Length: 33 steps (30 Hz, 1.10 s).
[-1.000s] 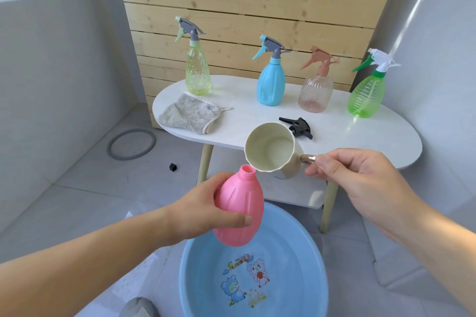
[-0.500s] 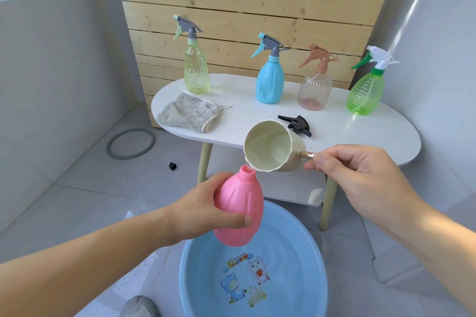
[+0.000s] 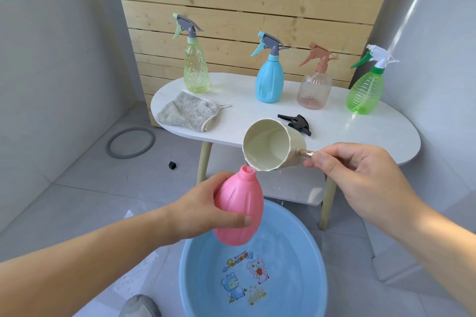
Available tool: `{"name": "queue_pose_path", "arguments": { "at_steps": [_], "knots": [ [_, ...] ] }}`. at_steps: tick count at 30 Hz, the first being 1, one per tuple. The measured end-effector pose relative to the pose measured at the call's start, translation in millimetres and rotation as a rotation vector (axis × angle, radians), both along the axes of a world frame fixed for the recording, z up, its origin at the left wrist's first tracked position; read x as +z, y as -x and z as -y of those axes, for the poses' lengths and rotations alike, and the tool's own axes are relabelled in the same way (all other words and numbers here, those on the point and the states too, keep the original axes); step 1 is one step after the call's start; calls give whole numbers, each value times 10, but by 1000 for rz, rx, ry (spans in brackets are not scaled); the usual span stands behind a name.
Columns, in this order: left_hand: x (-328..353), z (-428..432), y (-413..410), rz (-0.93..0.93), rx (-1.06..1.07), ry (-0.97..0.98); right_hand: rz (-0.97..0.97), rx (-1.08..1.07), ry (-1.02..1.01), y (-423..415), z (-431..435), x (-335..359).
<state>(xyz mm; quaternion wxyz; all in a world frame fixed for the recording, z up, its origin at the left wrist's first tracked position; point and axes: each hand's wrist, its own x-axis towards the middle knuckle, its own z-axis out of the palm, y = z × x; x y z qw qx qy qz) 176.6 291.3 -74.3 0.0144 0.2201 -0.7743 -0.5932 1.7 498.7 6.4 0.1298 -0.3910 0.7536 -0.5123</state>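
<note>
My left hand (image 3: 199, 210) grips a pink bottle (image 3: 239, 203) with no cap, its open neck pointing up, above a blue basin (image 3: 190, 278) of water. My right hand (image 3: 360, 175) pinches the metal handle of a cream scoop cup (image 3: 270, 148). The cup is tipped over on its side, its rim touching the bottle's neck, and water lies in its lower wall. A black spray head (image 3: 296, 123) lies loose on the white table (image 3: 360, 131) behind the cup.
Four spray bottles stand along the table's back: yellow-green (image 3: 195, 72), blue (image 3: 270, 83), peach (image 3: 314, 90), green (image 3: 364, 92). A grey cloth (image 3: 188, 112) lies at the table's left end. A grey ring (image 3: 130, 143) and a small black cube (image 3: 172, 165) lie on the tiled floor.
The cup has tipped further and dropped until its rim meets the pink bottle's neck. My left hand has held the bottle still.
</note>
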Motion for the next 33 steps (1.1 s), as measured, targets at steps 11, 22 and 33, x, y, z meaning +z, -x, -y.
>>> {"name": "queue_pose_path", "arguments": {
  "at_steps": [11, 22, 33],
  "knots": [
    [3, 2, 3, 8, -12, 14, -25, -8, 21, -27, 4, 7],
    [1, -3, 0, 8, -14, 13, -45, -8, 53, -31, 7, 0],
    [-5, -1, 10, 10, -15, 5, -67, -11, 77, -23, 6, -13]
  ]
}}
